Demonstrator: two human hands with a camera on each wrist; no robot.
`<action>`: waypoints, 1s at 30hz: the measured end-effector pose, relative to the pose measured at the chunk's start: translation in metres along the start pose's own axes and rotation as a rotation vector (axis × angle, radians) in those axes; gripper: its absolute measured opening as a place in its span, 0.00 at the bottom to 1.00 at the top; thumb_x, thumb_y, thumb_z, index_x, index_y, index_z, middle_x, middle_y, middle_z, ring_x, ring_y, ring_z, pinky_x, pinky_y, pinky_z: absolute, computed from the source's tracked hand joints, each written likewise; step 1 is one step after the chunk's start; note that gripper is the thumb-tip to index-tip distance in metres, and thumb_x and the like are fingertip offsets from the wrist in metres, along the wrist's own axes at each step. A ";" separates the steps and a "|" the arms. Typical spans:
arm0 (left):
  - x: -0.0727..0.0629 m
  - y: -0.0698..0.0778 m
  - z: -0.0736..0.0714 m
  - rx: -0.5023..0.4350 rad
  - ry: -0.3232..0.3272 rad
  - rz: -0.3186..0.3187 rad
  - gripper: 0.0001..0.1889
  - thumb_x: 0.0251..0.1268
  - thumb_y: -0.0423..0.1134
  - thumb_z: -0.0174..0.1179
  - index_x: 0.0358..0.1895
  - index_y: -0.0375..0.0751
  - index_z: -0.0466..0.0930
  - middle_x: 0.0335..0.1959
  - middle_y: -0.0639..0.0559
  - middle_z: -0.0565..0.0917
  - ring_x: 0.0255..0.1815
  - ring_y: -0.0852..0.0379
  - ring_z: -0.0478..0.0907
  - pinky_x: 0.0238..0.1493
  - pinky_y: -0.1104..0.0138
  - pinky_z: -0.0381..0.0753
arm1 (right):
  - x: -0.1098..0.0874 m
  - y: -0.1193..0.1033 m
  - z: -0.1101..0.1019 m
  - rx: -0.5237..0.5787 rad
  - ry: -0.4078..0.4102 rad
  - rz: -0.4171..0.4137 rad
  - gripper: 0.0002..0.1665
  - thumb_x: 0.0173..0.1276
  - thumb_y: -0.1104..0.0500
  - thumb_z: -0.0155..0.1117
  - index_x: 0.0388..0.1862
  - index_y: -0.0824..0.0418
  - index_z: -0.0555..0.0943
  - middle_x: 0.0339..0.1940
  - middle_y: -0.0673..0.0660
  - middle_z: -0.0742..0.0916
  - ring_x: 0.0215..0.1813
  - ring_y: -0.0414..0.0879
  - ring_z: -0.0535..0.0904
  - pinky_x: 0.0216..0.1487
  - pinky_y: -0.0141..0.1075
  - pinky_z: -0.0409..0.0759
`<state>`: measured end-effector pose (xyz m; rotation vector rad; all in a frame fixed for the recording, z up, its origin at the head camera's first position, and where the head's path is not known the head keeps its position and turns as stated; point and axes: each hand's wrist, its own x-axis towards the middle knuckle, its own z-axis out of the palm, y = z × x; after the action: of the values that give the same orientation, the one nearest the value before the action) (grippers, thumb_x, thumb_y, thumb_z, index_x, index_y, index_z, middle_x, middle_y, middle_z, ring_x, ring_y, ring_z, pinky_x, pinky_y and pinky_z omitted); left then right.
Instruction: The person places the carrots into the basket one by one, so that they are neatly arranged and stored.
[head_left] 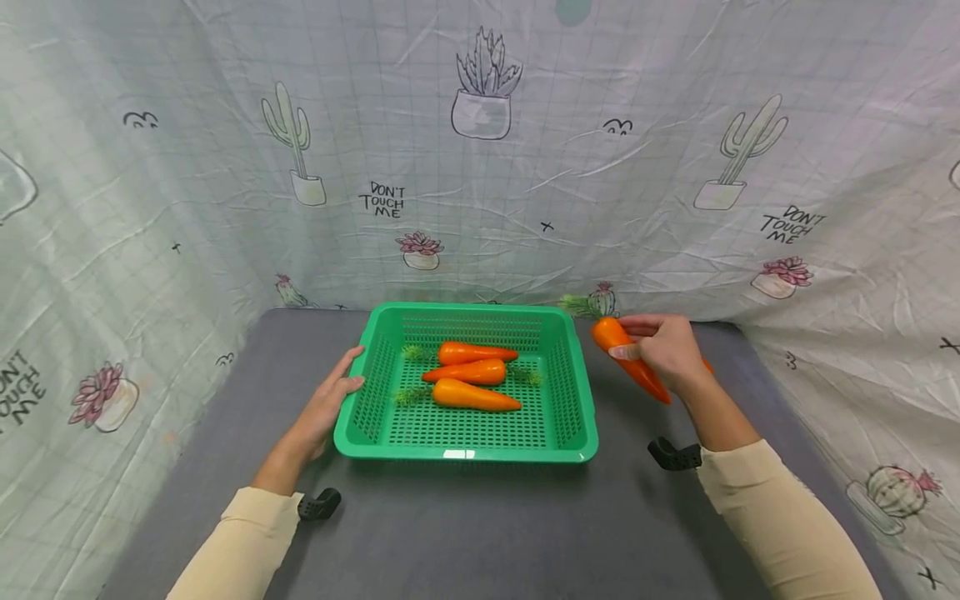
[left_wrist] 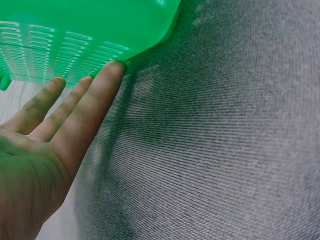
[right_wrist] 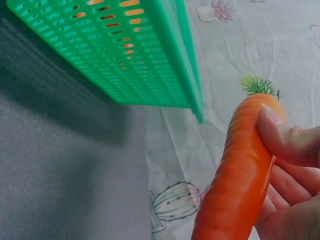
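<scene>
A green plastic basket [head_left: 465, 455] stands on the grey surface, with three orange carrots [head_left: 476, 395] lying side by side inside it. Against the basket's left side rests my left hand [head_left: 326, 408]; in the left wrist view its fingers [left_wrist: 85, 115] extend straight to the perforated wall. To the right of the basket, my right hand [head_left: 671, 350] pinches another carrot [head_left: 611, 333] between thumb and fingers. This carrot is tilted, its green top pointing up and left, its tip down and right. A small orange piece [head_left: 707, 364] shows behind the right wrist, mostly hidden.
Grey cloth [head_left: 480, 533] covers the work surface. A pale printed curtain [head_left: 495, 217] hangs at the back and along both sides. Black wrist straps [head_left: 675, 455] stick out beneath both forearms.
</scene>
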<state>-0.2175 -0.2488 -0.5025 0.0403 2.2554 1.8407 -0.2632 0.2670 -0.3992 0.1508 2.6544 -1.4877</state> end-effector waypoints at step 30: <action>0.002 -0.003 0.001 -0.060 -0.012 0.011 0.32 0.85 0.50 0.42 0.85 0.65 0.44 0.75 0.30 0.65 0.49 0.57 0.85 0.47 0.59 0.87 | -0.008 -0.027 0.032 0.002 -0.161 -0.109 0.34 0.59 0.65 0.81 0.66 0.64 0.83 0.61 0.68 0.87 0.61 0.61 0.85 0.56 0.46 0.87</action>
<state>-0.2184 -0.2477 -0.5056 0.0535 2.1952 1.9076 -0.2577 0.2257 -0.3920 -0.1113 2.5694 -1.4655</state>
